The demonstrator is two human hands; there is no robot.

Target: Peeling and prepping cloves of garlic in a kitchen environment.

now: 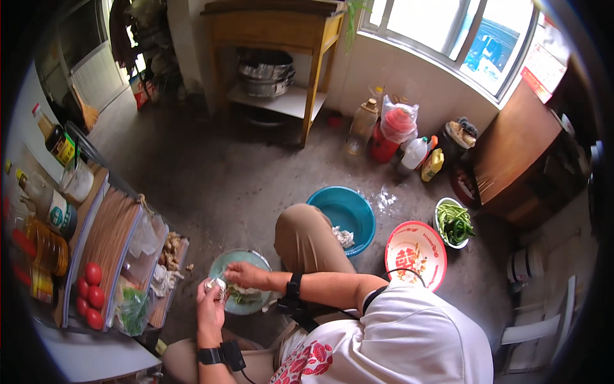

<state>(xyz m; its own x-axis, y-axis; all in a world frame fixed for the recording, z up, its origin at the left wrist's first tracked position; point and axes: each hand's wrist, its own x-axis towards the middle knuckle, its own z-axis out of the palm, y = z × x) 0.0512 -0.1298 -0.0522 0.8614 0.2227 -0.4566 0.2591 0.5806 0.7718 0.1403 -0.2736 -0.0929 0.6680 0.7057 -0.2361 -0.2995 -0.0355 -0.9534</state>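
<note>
Low in front of me, my left hand (210, 308) is closed around a small white garlic bulb (218, 287), held upright in the fingertips. My right hand (251, 275) is beside it, fingers pinched together over the pale green bowl (258, 258); whatever is between them is too small to make out. Inside that bowl lie some pale green scraps (244, 296), partly hidden by my hands. Both wrists wear black straps.
At left, a shelf unit (105, 230) carries tomatoes (94, 297), bottles and ginger (171, 249). Right of my knee stand a teal basin (339, 198) with a crumpled white thing, a red-rimmed basin (440, 256) and a bowl of green beans (454, 224). Several bottles line the window wall.
</note>
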